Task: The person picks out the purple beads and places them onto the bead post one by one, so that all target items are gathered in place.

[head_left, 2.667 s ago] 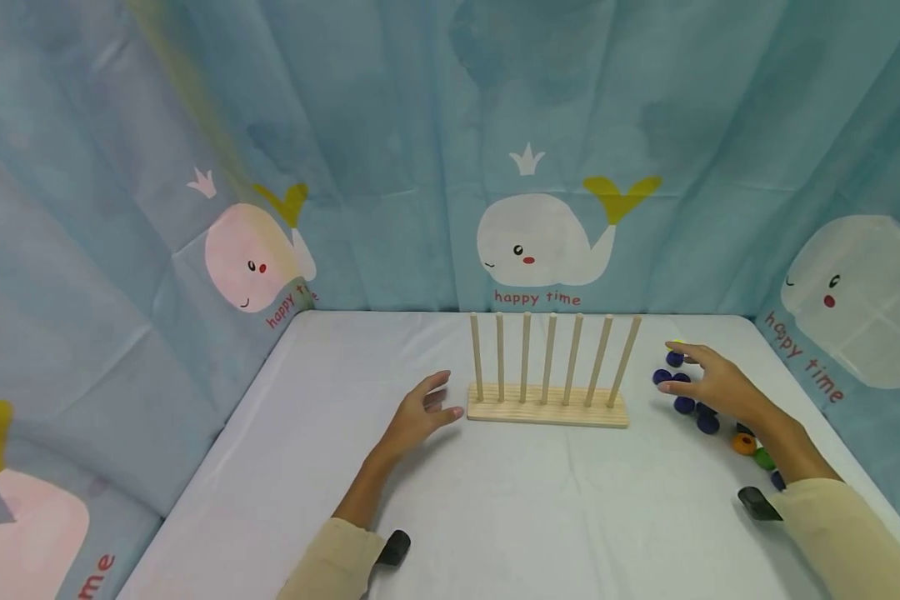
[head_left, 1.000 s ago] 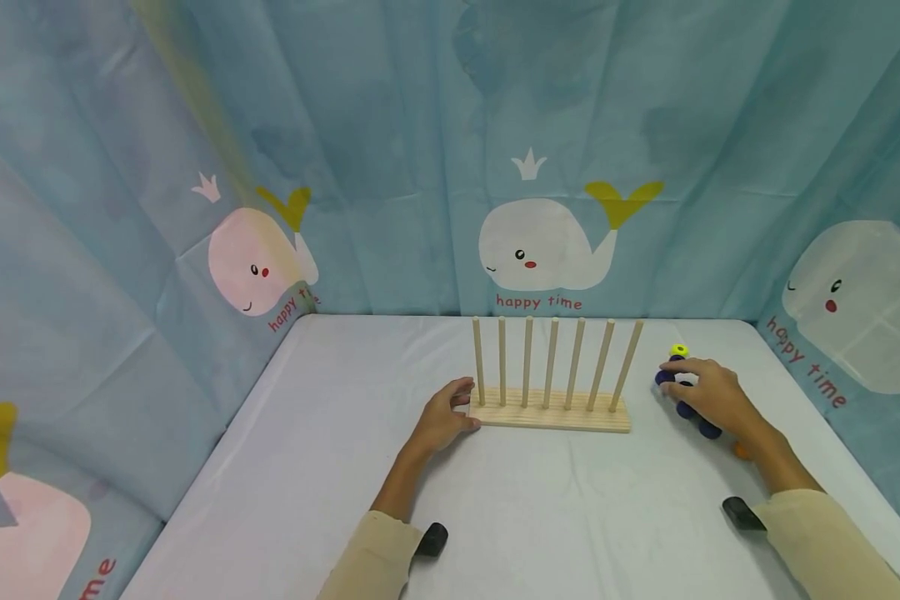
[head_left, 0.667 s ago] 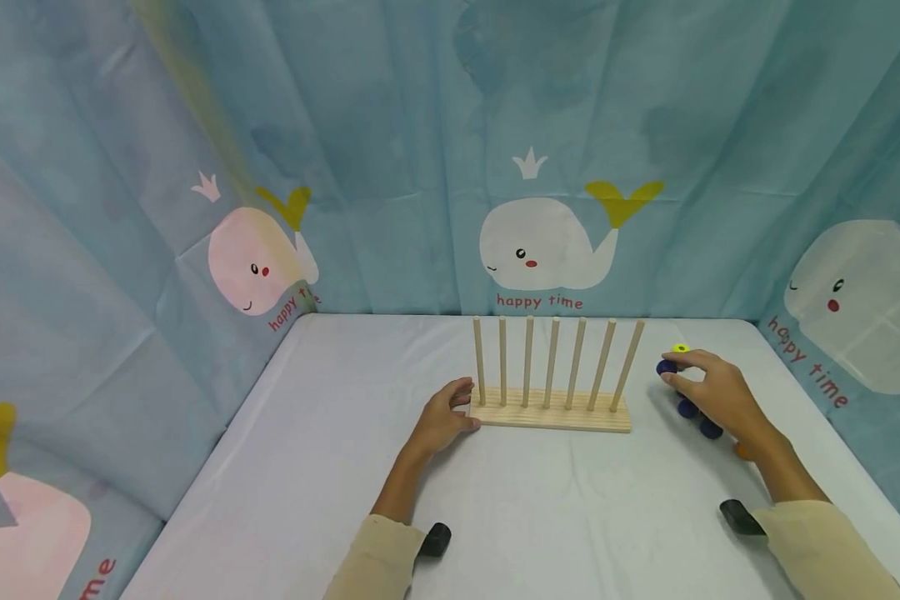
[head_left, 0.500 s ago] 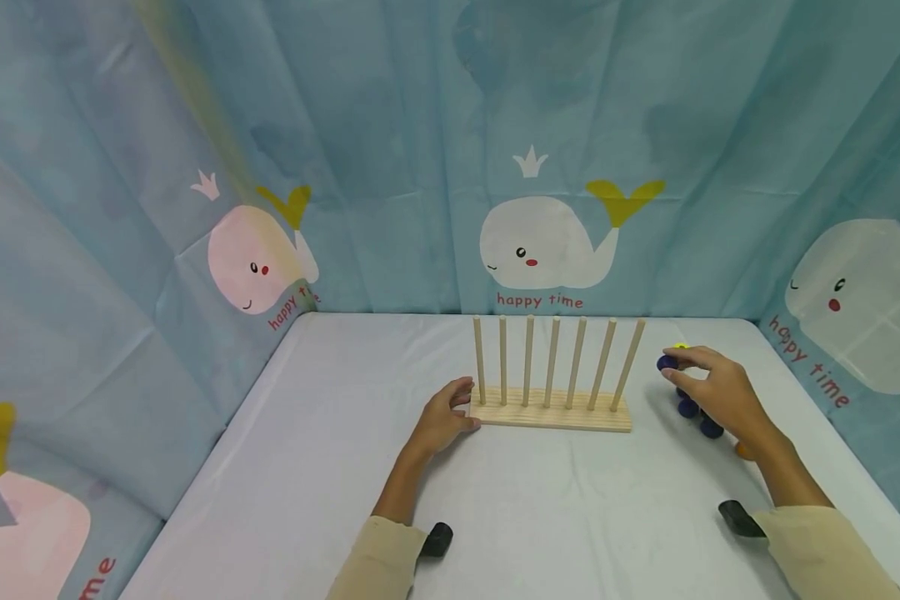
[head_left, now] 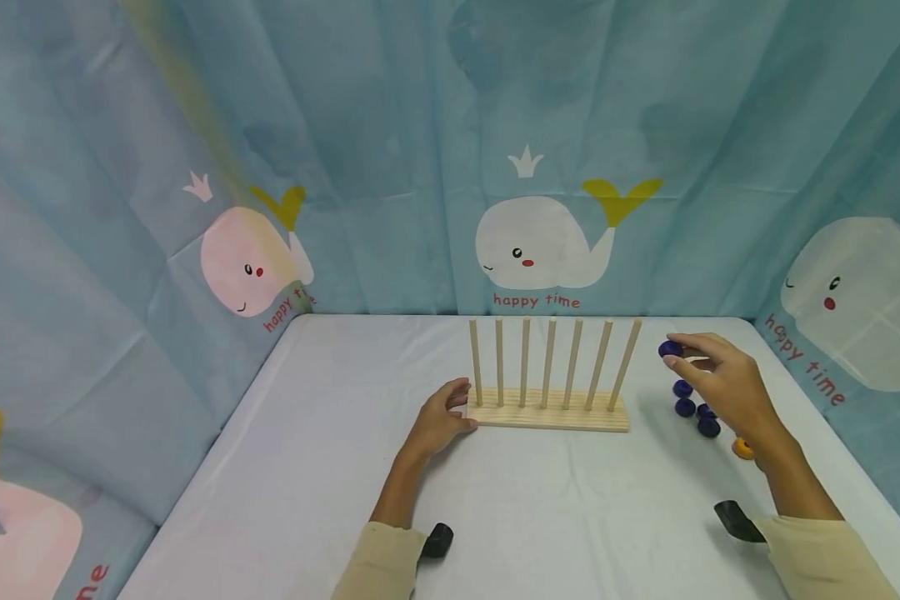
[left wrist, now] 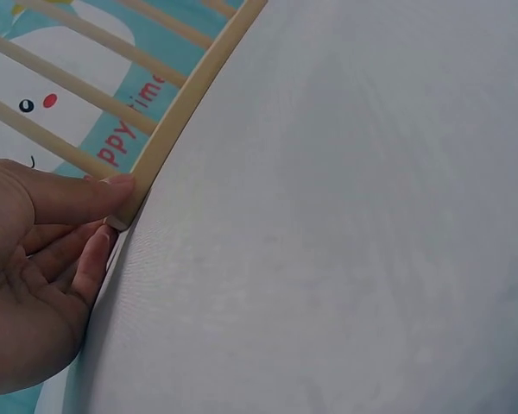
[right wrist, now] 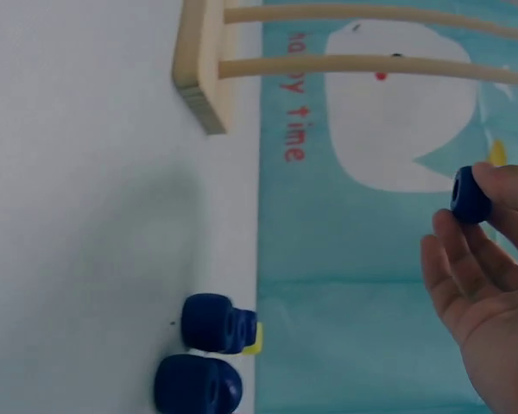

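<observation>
We pinch a blue bead [head_left: 669, 349] in our right hand [head_left: 731, 387], right of frame.
It looks light, hard, perhaps slick: best held by its sides. Our left hand [head_left: 437, 423] grips the wooden rack [head_left: 547, 418], mid-frame.

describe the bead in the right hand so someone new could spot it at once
On the white table stands a wooden rack with seven pegs. To its right, the right hand pinches a dark blue bead. The other blue beads lie on the table; this one alone is held up in the air.
</observation>
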`<state>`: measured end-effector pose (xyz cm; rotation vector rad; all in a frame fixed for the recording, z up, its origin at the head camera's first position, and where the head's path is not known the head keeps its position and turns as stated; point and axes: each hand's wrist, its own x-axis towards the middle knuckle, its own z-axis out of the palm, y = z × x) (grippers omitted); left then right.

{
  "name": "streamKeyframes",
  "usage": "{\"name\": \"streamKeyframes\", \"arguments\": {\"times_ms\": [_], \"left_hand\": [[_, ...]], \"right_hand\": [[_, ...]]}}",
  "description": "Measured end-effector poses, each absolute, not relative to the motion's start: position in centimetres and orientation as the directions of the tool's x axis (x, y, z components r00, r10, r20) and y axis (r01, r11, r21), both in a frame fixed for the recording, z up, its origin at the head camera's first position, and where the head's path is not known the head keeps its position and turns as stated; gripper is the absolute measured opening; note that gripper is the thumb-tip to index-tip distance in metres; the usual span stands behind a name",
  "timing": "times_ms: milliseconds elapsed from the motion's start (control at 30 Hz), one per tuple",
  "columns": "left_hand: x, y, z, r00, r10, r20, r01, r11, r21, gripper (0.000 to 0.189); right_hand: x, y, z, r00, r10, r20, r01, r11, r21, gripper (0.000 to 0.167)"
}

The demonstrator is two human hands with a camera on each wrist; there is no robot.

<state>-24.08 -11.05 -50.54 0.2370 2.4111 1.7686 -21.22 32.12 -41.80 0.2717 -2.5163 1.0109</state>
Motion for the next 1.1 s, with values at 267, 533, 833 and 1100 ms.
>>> {"name": "streamKeyframes", "arguments": {"times_ms": [267, 533, 833, 1100], "left_hand": [[-24.2, -11.1, -50.7, -0.978, 0.206, -0.016, 0.048, 0.298, 0.953, 0.080], [-24.2, -11.1, -50.7, -0.980, 0.195, -0.031, 0.029, 0.294, 0.955, 0.079], [-24.1, -11.0, -50.4, -0.980, 0.199, -0.022, 0.037, 0.290, 0.956, 0.078], [-24.1, -11.0, -50.4, -0.980, 0.199, -0.025, 0.033, 0.284, 0.958, 0.078]], "right_hand": [[-20.6, 30.8, -40.0, -0.856, -0.015, 0.516, -0.373, 0.708, -0.599, 0.041], [-20.1, 29.7, -38.2, -0.816, -0.012, 0.578, -0.429, 0.682, -0.592, 0.038], [-19.6, 28.3, -36.9, -0.770, -0.042, 0.637, -0.519, 0.621, -0.587, 0.040], [-19.4, 26.9, -35.6, -0.742, -0.089, 0.665, -0.581, 0.580, -0.571, 0.045]]}}
